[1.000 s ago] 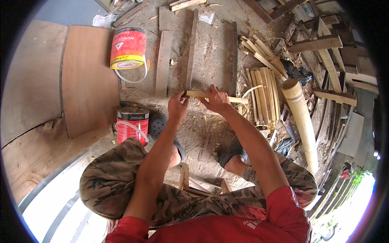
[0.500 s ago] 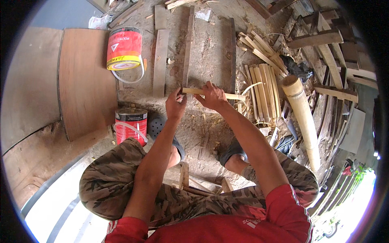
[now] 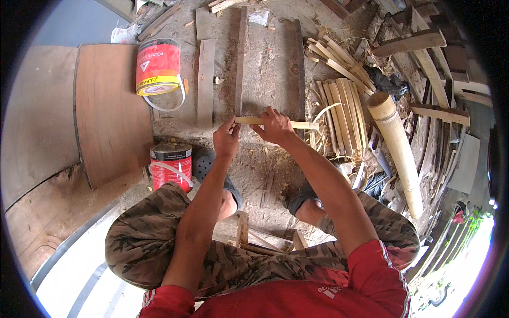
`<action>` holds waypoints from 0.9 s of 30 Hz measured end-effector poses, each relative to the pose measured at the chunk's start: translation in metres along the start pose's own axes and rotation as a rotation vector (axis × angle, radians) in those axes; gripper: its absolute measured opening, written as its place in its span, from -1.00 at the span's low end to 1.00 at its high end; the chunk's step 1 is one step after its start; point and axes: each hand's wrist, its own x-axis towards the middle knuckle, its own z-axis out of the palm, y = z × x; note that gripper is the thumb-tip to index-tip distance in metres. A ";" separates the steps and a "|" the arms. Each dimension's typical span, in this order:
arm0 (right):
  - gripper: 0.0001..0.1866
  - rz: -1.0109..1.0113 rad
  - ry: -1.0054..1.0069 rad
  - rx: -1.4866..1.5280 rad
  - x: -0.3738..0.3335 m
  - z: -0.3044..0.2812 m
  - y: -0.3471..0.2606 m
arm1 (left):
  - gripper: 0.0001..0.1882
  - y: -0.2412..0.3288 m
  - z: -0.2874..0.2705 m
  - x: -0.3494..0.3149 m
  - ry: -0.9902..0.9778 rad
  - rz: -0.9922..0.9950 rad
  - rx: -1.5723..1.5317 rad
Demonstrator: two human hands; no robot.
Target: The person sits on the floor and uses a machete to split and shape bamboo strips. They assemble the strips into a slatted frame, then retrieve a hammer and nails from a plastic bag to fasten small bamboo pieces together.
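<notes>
A pale bamboo strip [image 3: 304, 125] lies crosswise in front of me, over the dirt floor. At its left end, my left hand [image 3: 226, 139] pinches it between thumb and fingers. Farther along, around its middle, my right hand [image 3: 276, 127] is closed over it. The strip's right end sticks out past that hand, close to a bundle of cut bamboo strips [image 3: 343, 116]. Long, narrow wooden boards [image 3: 240, 63] lie on the ground just beyond my hands.
Two red paint cans, one upright [image 3: 170, 164] and one farther off [image 3: 158, 66], stand at left near a plywood sheet [image 3: 112, 111]. On the right are a thick bamboo pole [image 3: 395, 153], loose strips [image 3: 342, 58], a black plastic bag [image 3: 389, 84] and stacked timber [image 3: 413, 43].
Both hands keep hold of the bamboo strip, which sits nearly where it was. The whole view has shifted slightly.
</notes>
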 end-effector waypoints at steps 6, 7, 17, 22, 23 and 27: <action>-0.46 -0.010 0.051 0.023 -0.001 0.003 0.003 | -0.56 0.000 -0.001 0.001 -0.042 -0.070 -0.082; -0.45 -0.012 0.059 0.027 -0.001 0.004 0.004 | -0.55 0.000 0.000 0.001 -0.049 -0.080 -0.110; -0.50 -0.035 0.062 0.051 -0.005 -0.005 0.009 | -0.52 -0.008 -0.001 -0.001 -0.006 -0.104 -0.110; -0.56 -0.047 0.107 0.036 -0.010 0.001 0.014 | -0.51 -0.006 0.001 -0.007 0.057 -0.105 -0.198; -0.57 -0.040 0.114 0.040 -0.011 0.002 0.016 | -0.53 -0.001 0.000 -0.007 0.051 -0.136 -0.210; -0.59 -0.052 0.128 0.057 -0.012 0.005 0.019 | -0.59 0.010 -0.003 -0.005 0.057 -0.157 -0.168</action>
